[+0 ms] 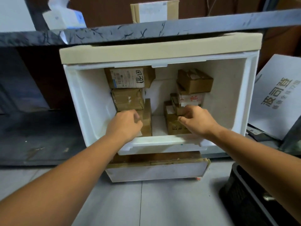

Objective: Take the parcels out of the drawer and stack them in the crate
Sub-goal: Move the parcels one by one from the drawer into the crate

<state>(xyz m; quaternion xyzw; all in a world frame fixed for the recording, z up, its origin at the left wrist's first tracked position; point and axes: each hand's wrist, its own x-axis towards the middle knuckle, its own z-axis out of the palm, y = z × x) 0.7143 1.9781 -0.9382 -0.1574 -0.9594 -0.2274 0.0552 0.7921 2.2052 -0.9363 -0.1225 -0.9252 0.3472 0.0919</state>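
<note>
The head view looks down into a white foam box (78, 95) that sits open under the edge of a dark worktop (146, 32). Inside it, brown parcels lie in 2 rows with a strip of bare foam between them.

In the left row, a labelled parcel (128, 77) with handwriting on it lies against the far wall. A taped parcel (128, 100) lies just in front of it, and a near parcel (147, 118) stands closest to the person. The left hand (125, 123) reaches into the box and grips this near parcel, with the fingers curled over it and the thumb on its top.

In the right row, a top parcel (195, 80) rests tilted on a white-taped parcel (189, 98). A small parcel (178, 111) and a low parcel (175, 128) sit in front of them. The right hand (197, 119) pinches the small parcel between its thumb and curled fingers.

Below the box's near rim, a drawer (156, 171) with a white front stands pulled out, and the box hides what it holds. A black crate (244, 201) stands on the grey floor (162, 206) at the right, beside the right forearm. A white carton (276, 95) with printed characters leans to the right of the foam box. 1 cardboard box (151, 11) stands on the worktop.
</note>
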